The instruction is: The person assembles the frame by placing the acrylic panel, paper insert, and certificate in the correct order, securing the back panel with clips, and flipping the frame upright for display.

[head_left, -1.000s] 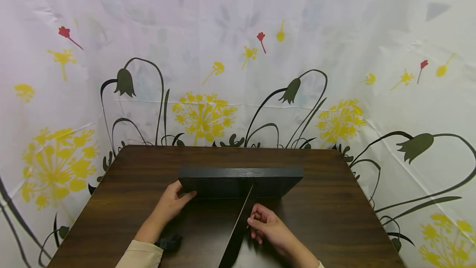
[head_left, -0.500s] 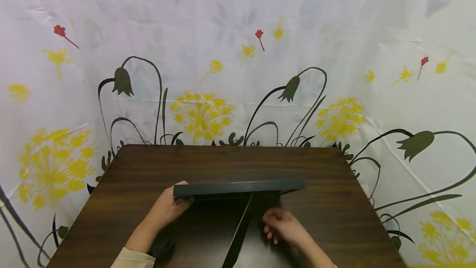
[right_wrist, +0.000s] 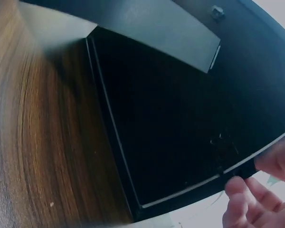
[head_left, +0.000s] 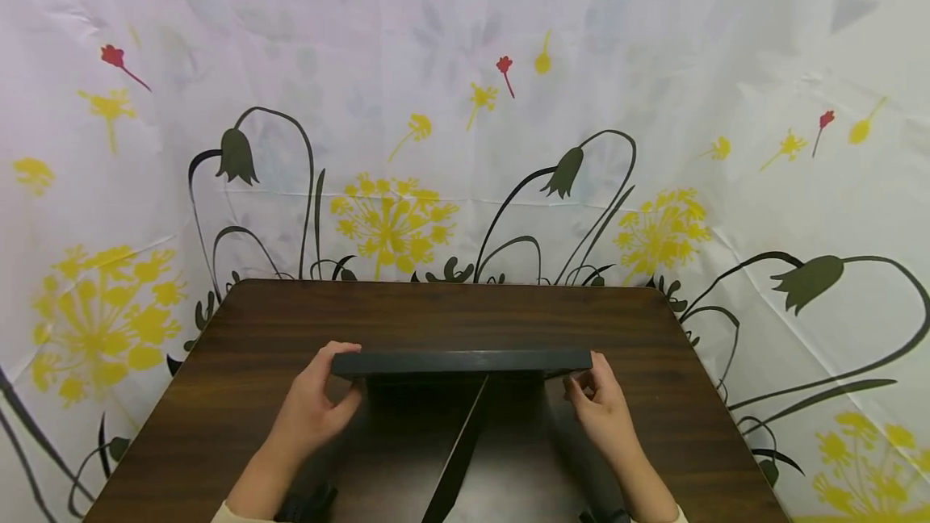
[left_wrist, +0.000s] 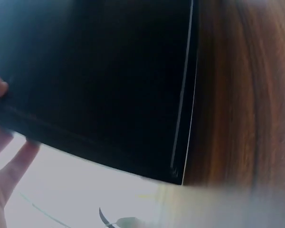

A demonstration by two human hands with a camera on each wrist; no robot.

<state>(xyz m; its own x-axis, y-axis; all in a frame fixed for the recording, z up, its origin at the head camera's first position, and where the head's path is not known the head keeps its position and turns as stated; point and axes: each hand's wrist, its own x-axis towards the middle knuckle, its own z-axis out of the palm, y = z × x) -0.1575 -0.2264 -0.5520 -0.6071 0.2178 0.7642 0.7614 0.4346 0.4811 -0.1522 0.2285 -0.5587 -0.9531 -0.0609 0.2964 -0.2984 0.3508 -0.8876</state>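
Note:
A black picture frame (head_left: 465, 361) stands on the table with its back towards me and its top edge leaning my way. From the middle of its back a flat easel leg (head_left: 458, 454) slants down towards me. My left hand (head_left: 312, 406) grips the upper left edge, thumb on the dark back (left_wrist: 99, 85) and fingers along the outer side. At the upper right edge, my right hand (head_left: 603, 406) holds the frame between thumb and curled fingers. The right wrist view shows the leg (right_wrist: 156, 33) angled out from the back panel. The frame's front is hidden.
The dark wood-grain table (head_left: 291, 309) has its far edge close to a white curtain (head_left: 436, 103) printed with flowers. Dark straps sit at both wrists. Bare tabletop lies beyond the frame and to both sides.
My right hand has left the easel leg and moved up and right to the frame's right edge. The frame's top has tipped towards me, my left hand still on it.

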